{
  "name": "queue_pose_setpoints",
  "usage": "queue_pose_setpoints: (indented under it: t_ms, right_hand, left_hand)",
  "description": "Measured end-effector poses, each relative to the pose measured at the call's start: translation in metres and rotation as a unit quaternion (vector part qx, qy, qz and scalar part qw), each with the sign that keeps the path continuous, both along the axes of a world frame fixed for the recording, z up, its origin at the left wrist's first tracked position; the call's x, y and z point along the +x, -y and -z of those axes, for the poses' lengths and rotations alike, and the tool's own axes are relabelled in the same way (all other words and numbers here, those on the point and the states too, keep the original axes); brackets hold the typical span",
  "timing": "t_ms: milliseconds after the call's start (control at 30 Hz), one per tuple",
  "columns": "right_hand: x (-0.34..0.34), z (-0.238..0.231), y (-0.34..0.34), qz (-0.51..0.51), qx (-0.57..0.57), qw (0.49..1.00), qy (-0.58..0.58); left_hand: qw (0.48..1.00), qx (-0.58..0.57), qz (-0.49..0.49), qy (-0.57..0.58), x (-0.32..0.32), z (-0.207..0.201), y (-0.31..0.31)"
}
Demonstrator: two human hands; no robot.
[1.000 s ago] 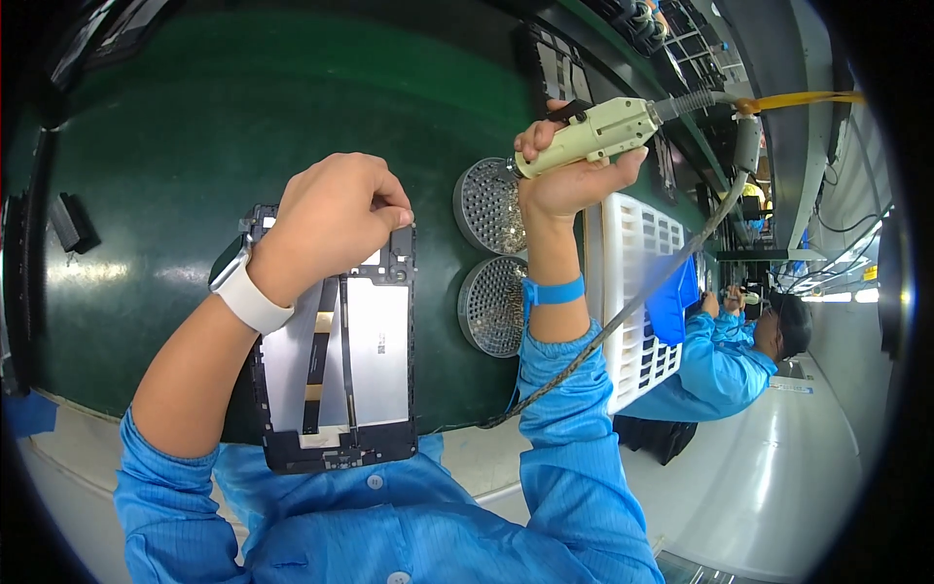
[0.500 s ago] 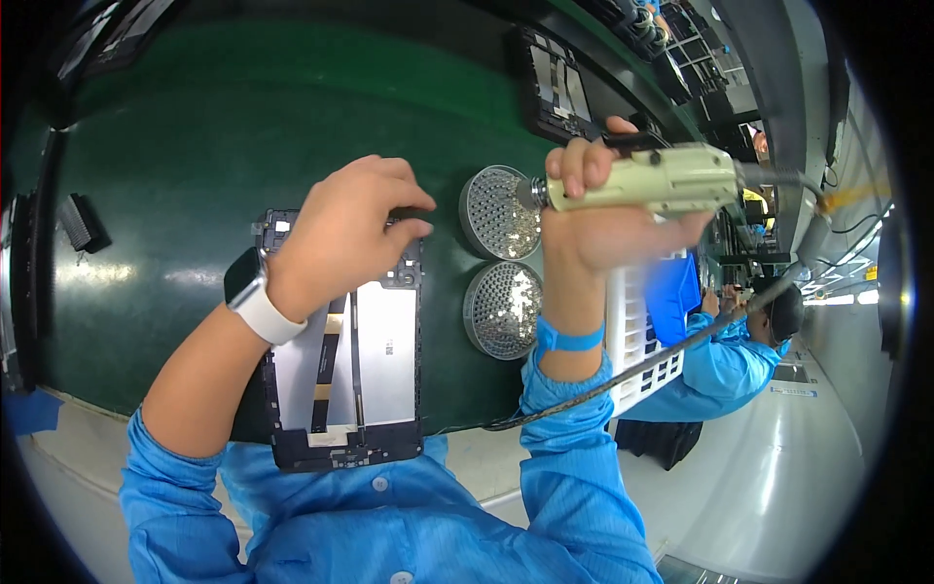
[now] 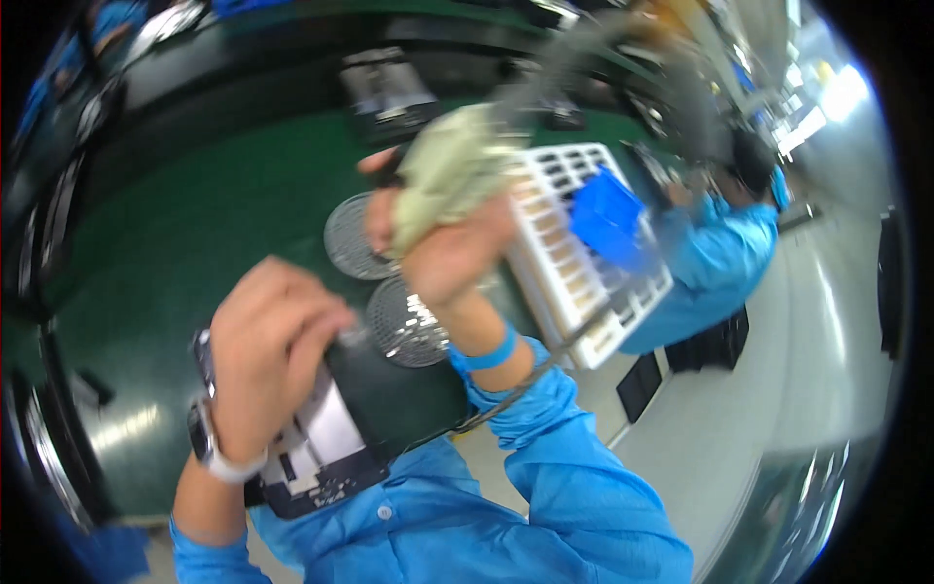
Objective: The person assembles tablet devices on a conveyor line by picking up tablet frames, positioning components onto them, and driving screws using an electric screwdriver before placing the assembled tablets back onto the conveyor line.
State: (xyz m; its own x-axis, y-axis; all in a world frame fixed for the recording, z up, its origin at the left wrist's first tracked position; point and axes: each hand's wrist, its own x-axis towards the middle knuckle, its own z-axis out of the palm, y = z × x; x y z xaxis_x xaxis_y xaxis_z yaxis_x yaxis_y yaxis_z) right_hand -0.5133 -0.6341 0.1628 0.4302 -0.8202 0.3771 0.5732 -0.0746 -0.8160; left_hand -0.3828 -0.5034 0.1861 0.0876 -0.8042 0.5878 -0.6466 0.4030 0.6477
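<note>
My right hand [image 3: 457, 248] grips a pale green electric screwdriver [image 3: 443, 175], blurred by motion, above two round metal dishes. The far dish [image 3: 352, 238] is partly covered by that hand; the near dish [image 3: 399, 326] holds shiny screws. My left hand [image 3: 268, 336] has thumb and fingertips pressed together beside the near dish. A small pale blur shows at its fingertips, too smeared to name. Beneath the left hand and wrist lies an opened tablet-like device [image 3: 336, 419] with a black frame and silvery inside, its upper part mostly hidden.
A white slotted crate [image 3: 540, 263] with a blue bin [image 3: 608, 214] stands on the right, near a co-worker in blue [image 3: 730, 248]. Another opened device [image 3: 389, 88] lies at the back. The screwdriver's cable [image 3: 516, 394] crosses my right sleeve. A small black block [image 3: 92, 389] sits left.
The whole view has turned, bringing the crate and co-worker further in. My left thumb and fingers have come together. The screwdriver stays in my right hand, now tilted over the dishes.
</note>
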Motion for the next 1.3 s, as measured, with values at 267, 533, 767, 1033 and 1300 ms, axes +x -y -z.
queue_pose_setpoints:
  t_ms: [267,533,767,1033,1300]
  right_hand:
    - [-0.031,0.020,0.043,0.118,-0.061,0.989,-0.068]
    - [-0.059,0.048,0.063,0.119,0.010,0.993,-0.022]
    - [-0.047,0.059,0.078,0.086,0.015,0.995,-0.050]
    - [-0.038,0.012,0.053,0.222,0.027,0.973,-0.048]
    - [-0.036,0.007,0.040,0.165,-0.034,0.983,-0.075]
  left_hand:
    - [0.938,-0.106,0.315,0.100,-0.162,-0.063,0.079]
    - [0.935,-0.093,0.280,0.199,-0.308,-0.039,0.205]
    - [0.943,-0.197,0.192,0.188,-0.313,-0.004,0.135]
    - [0.979,-0.077,-0.167,-0.094,0.096,-0.038,0.024]
    - [0.697,0.064,-0.569,-0.431,0.422,0.056,-0.007]
